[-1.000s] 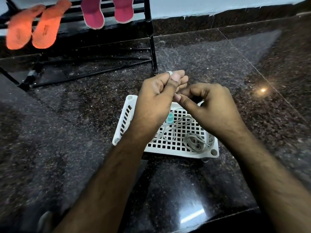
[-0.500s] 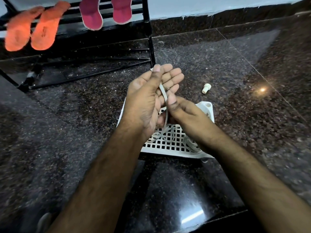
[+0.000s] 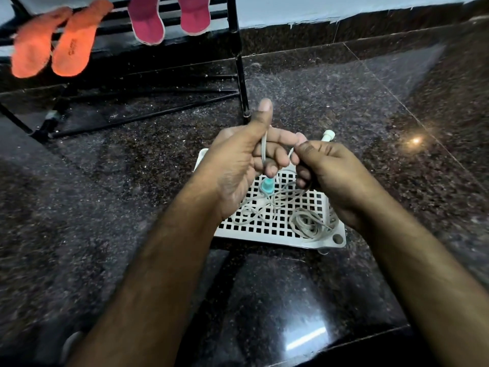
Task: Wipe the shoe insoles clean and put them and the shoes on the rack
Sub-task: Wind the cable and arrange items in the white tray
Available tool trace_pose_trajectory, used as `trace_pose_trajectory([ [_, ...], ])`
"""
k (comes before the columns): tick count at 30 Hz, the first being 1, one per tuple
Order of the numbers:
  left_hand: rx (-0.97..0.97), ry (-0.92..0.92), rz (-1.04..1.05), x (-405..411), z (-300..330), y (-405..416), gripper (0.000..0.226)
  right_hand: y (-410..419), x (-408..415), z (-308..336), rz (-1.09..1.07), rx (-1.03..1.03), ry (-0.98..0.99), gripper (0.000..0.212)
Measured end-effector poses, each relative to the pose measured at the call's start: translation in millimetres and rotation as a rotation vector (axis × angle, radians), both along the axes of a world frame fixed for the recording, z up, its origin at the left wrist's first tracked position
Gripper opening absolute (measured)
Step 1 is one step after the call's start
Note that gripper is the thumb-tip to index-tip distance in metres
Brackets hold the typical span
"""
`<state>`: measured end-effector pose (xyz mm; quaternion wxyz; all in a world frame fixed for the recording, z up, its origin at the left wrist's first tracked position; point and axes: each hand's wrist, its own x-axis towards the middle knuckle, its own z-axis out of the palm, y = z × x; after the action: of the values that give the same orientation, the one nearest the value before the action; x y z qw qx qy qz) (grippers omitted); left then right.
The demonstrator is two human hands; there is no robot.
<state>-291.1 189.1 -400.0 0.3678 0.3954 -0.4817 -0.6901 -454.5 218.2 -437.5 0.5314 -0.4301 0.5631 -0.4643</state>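
The rack stands up and to the left of both hands, nearer the left hand, and carries two orange insoles and two pink insoles lying lengthwise away from the person, while left and right hand pinch a pale cord over one white tray.

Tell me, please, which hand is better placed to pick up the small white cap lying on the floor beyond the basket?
Probably the right hand: the white cap lies just beyond its knuckles, while the left hand sits farther off. Both hands pinch the lace, so one must let go.
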Motion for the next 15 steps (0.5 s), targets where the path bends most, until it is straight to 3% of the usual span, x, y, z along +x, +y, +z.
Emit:
trace_pose_trajectory([
  [5,-0.071,-0.202,-0.036,-1.8,-5.1,0.3,0.063,-0.1,1.5,-0.7,-0.019,-0.108,0.169,0.037],
  [11,-0.219,-0.515,-0.064,-7.1,-12.2,3.6,0.061,-1.9,-1.4,-4.2,-0.081,-0.123,0.236,0.04],
  [15,-0.281,-0.583,-0.009,-13.0,-13.0,7.4,0.069,-2.2,2.9,-1.5,-0.068,-0.245,0.342,0.031],
])
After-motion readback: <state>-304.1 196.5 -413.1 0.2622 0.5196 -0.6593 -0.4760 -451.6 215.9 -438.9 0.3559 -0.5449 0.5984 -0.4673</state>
